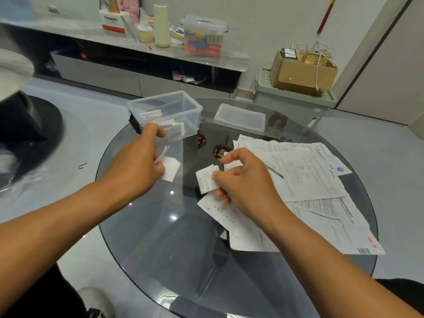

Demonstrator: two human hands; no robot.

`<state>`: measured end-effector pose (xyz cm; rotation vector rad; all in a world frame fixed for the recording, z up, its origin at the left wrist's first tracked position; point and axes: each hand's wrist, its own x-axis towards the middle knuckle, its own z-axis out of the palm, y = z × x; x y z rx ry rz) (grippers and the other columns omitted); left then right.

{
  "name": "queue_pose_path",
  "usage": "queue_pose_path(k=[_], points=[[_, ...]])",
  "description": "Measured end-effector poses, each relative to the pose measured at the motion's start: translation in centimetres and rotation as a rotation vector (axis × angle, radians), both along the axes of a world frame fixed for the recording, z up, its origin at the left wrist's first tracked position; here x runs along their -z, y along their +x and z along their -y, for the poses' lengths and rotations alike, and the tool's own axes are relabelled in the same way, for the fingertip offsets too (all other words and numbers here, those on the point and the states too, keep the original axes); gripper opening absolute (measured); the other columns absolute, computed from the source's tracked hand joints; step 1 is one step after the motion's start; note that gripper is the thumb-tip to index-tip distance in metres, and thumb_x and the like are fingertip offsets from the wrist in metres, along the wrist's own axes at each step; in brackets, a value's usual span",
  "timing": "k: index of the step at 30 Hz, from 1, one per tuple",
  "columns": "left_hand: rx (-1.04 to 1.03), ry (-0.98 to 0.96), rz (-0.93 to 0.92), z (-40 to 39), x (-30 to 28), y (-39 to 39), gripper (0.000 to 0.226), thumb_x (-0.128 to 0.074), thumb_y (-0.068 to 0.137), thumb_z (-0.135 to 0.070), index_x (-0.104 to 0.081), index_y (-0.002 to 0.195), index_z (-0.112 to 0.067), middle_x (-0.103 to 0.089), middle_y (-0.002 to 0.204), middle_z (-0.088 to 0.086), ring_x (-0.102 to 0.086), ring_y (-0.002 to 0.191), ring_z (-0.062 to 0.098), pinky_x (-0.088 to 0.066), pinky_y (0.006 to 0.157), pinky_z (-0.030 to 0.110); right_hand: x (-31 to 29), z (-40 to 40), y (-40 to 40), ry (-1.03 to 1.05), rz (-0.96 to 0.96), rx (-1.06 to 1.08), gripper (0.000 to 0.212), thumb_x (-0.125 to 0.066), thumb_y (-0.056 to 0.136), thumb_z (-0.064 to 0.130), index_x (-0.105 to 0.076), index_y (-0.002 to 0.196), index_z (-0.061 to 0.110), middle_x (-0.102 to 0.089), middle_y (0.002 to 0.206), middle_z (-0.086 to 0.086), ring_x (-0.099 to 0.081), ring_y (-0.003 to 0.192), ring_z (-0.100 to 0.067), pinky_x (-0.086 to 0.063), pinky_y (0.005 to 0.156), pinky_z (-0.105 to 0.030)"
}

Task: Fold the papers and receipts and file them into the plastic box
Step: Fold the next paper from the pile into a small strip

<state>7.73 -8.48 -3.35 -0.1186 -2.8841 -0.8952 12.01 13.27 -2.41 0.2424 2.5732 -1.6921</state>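
A folded white slip (171, 168) is pinched in the left hand (137, 161) just in front of the open clear plastic box (165, 111), where folded papers are already filed. A small printed receipt (205, 181) is gripped by the right hand (243, 180) above loose papers (305, 177) spread over the round glass desk (160, 237). Their print is too small to read. The box lid (239, 118) is set beside the box.

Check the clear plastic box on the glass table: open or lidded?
Open. The plastic box has no lid on; its lid lies flat on the table beside it.
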Motion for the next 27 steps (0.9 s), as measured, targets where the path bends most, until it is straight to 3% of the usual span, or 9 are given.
queue_pose_path(k=[3, 7, 9, 12, 15, 20, 23, 25, 27], points=[[-0.062, -0.104, -0.040, 1.8, -0.2, -0.6, 0.048, -0.068, 0.085, -0.008, -0.037, 0.116, -0.029, -0.055, 0.092, 0.000, -0.052, 0.074, 0.018, -0.037, 0.058, 0.034, 0.4, 1.9, 0.0, -0.044, 0.074, -0.113, 0.011, -0.064, 0.094, 0.005, -0.063, 0.099, 0.014, -0.075, 0.073, -0.016, -0.069, 0.054, -0.021, -0.058, 0.053, -0.030], [-0.119, -0.217, -0.026, 2.1, -0.4, -0.2, 0.045, -0.073, 0.087, -0.033, -0.042, 0.120, -0.025, -0.054, 0.113, 0.004, -0.054, 0.090, 0.025, -0.041, 0.069, 0.037, 1.0, 3.7, -0.1, -0.170, 0.135, -0.278, 0.016, -0.058, 0.102, 0.010, -0.069, 0.114, 0.010, -0.076, 0.087, -0.011, -0.074, 0.067, -0.026, -0.065, 0.073, -0.044], [-0.136, -0.290, -0.103, 1.8, -1.0, 0.3, 0.045, -0.070, 0.090, -0.039, -0.045, 0.124, -0.023, -0.055, 0.116, 0.006, -0.055, 0.096, 0.027, -0.042, 0.076, 0.040, 0.9, 3.4, -0.2, -0.077, 0.083, -0.284, 0.020, -0.055, 0.104, 0.015, -0.068, 0.120, 0.018, -0.077, 0.088, -0.009, -0.075, 0.066, -0.025, -0.065, 0.071, -0.041], [-0.134, -0.340, -0.273, 1.3, -1.8, 0.8, 0.035, -0.062, 0.094, -0.036, -0.050, 0.124, -0.021, -0.055, 0.115, 0.009, -0.055, 0.099, 0.031, -0.043, 0.085, 0.046, 0.4, 1.7, -0.3, 0.111, -0.018, -0.219, 0.020, -0.056, 0.103, 0.020, -0.072, 0.112, 0.027, -0.077, 0.089, 0.000, -0.072, 0.064, -0.013, -0.061, 0.065, -0.031], [-0.096, -0.326, -0.363, 0.5, -1.8, 1.2, 0.025, -0.056, 0.098, -0.025, -0.054, 0.122, -0.018, -0.055, 0.114, 0.011, -0.052, 0.100, 0.031, -0.040, 0.085, 0.045, 0.0, -0.6, -0.6, 0.284, -0.116, -0.145, 0.017, -0.062, 0.101, 0.026, -0.076, 0.109, 0.032, -0.073, 0.103, 0.016, -0.067, 0.087, -0.002, -0.053, 0.080, -0.024], [0.207, -0.226, -0.500, -1.8, -1.5, 1.9, 0.019, -0.057, 0.096, -0.010, -0.056, 0.114, -0.016, -0.056, 0.104, 0.007, -0.050, 0.093, 0.029, -0.044, 0.077, 0.044, -0.8, -3.7, -0.4, 0.423, -0.131, -0.031, 0.021, -0.060, 0.103, 0.023, -0.074, 0.116, 0.031, -0.068, 0.114, 0.017, -0.062, 0.100, -0.004, -0.050, 0.093, -0.029], [0.544, -0.206, -0.331, -3.1, -0.7, 2.3, 0.042, -0.062, 0.092, -0.012, -0.051, 0.128, -0.030, -0.059, 0.118, -0.006, -0.053, 0.108, 0.020, -0.050, 0.088, 0.042, -0.8, -5.4, -0.1, 0.499, -0.110, 0.025, 0.025, -0.055, 0.105, 0.020, -0.073, 0.120, 0.031, -0.067, 0.126, 0.012, -0.061, 0.109, -0.010, -0.045, 0.093, -0.028], [0.734, -0.285, -0.174, -3.8, -0.4, 2.8, 0.059, -0.059, 0.092, -0.017, -0.042, 0.143, -0.041, -0.050, 0.138, -0.019, -0.043, 0.129, 0.007, -0.036, 0.109, 0.025, -0.6, -6.5, 0.1, 0.530, -0.078, 0.035, 0.028, -0.052, 0.106, 0.017, -0.072, 0.121, 0.029, -0.066, 0.131, 0.009, -0.060, 0.115, -0.013, -0.043, 0.092, -0.027], [0.845, -0.355, -0.087, -4.3, -0.5, 3.0, 0.072, -0.055, 0.091, -0.012, -0.032, 0.152, -0.044, -0.037, 0.151, -0.024, -0.028, 0.139, -0.003, -0.014, 0.113, 0.010, -0.3, -7.2, 0.6, 0.546, -0.026, 0.001, 0.033, -0.049, 0.105, 0.012, -0.071, 0.122, 0.030, -0.065, 0.131, 0.008, -0.058, 0.113, -0.013, -0.041, 0.089, -0.025]])
